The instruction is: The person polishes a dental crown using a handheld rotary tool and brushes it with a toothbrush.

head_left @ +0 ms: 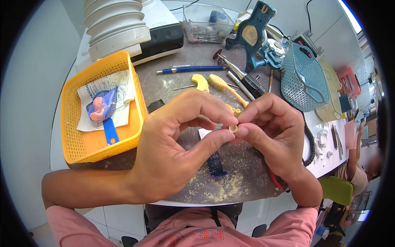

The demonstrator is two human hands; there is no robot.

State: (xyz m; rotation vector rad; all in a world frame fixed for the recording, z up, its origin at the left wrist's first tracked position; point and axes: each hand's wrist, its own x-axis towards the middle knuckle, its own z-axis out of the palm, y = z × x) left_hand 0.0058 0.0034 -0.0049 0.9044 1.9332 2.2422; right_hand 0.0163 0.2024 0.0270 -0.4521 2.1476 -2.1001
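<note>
My left hand (175, 142) and my right hand (275, 133) meet over the middle of the bench. Between their thumbs and fingertips is a small, pale yellow, hollow dental crown (233, 128), its open side facing up toward me. Both hands are closed on it in a pinch. Just behind the fingertips, partly hidden, lies a row of yellow tooth shapes (234, 109). Beyond that are a yellow dental cast piece (200, 83) and a yellow-handled brush (224, 85). Beneath the hands, a dark blue strip (215, 164) lies among pale dust (228, 187).
At left stands a yellow basket (68, 119) holding papers and a bagged pink item. Farther back are a blue pen (191, 70), a handpiece with a disc (242, 74), a blue articulator (251, 37) and a clear box (207, 29). Blue baskets (304, 78) stand right; another person (360, 173) sits beyond.
</note>
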